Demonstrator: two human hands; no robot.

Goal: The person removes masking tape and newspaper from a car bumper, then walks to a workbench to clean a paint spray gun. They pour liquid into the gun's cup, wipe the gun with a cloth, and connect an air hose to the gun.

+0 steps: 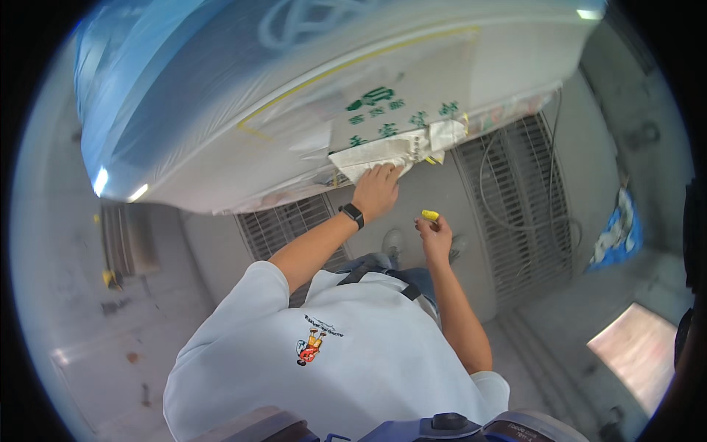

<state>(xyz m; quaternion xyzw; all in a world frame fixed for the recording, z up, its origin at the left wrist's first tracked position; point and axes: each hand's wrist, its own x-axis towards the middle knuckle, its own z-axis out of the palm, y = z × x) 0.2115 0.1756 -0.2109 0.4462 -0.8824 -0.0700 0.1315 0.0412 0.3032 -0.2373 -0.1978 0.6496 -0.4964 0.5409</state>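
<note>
In front of me is a car's end (177, 132), covered with thin clear and bluish film and yellow masking tape. A whitish masking sheet (366, 157) with green print above it hangs loose and folded at the lower edge. My left hand (376, 194), with a dark watch on the wrist, has its fingers closed on the lower edge of that sheet. Lower and to the right, my right hand (436, 239) pinches a small yellow object (430, 215) between thumb and fingers. Its exact kind is too small to make out.
Floor grates (515, 206) lie to the right and under the car's edge. A thin hose (482, 173) loops across the right grate. Farther right lies a crumpled blue and white sheet (617, 234). A tan panel (635, 353) is at the lower right.
</note>
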